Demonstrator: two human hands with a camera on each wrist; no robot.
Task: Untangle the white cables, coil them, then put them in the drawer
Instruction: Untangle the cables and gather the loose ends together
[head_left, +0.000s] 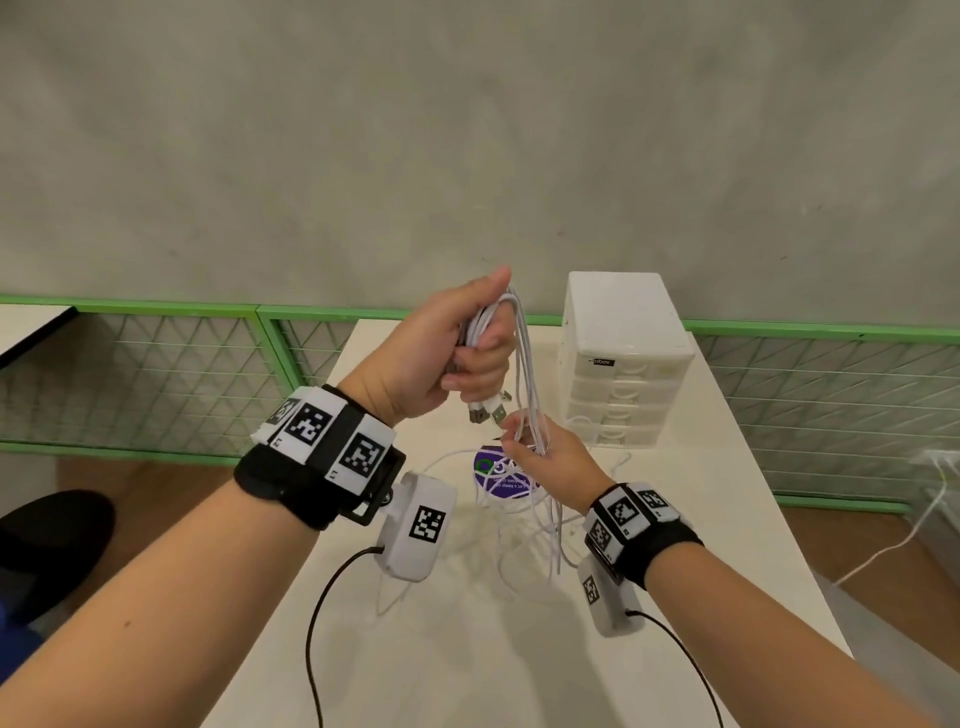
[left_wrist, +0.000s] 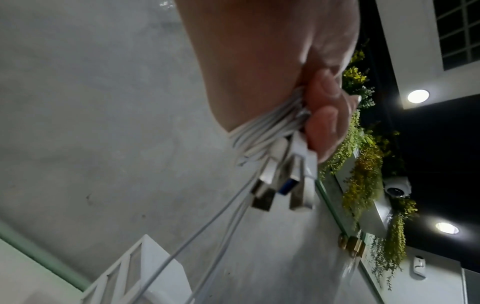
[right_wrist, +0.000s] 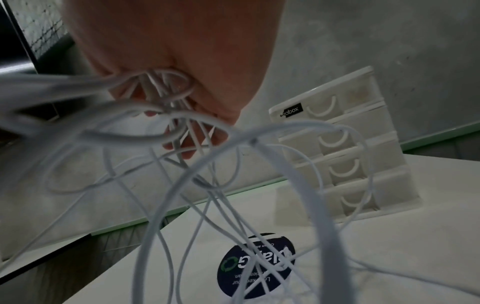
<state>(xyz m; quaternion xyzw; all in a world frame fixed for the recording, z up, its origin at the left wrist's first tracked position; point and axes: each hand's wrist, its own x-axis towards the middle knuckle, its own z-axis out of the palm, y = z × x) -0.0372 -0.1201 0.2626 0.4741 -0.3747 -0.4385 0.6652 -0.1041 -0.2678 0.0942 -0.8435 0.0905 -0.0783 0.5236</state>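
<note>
A white table (head_left: 675, 519) is set against a grey concrete wall (head_left: 363, 130), with a green-framed mesh railing (head_left: 156, 374) running behind its far edge and a wooden floor seen on either side. At the left margin a dark shoe (head_left: 52, 535) is seen on the floor.

The left hand (head_left: 441, 353) is raised above the middle of the table, its fingers curled tight round a gathered bundle of the white cables (head_left: 527, 374); several USB plugs (left_wrist: 283, 185) are left hanging below the fist. From this fist the strands are let down to the right hand (head_left: 550, 457), which is held lower, its fingers closed loosely round the hanging strands. Below that hand the loose ends are spread in tangled loops on the tabletop, partly across a round dark sticker (head_left: 498, 480) near the table's centre.

Near the far right corner a white drawer unit (head_left: 623, 364) of four stacked drawers is stood upright, all drawers shut as far as can be seen. One strand is draped in front of it in the right wrist view. Beyond the table's right edge another white cord (head_left: 909, 535) is trailed along the floor.
</note>
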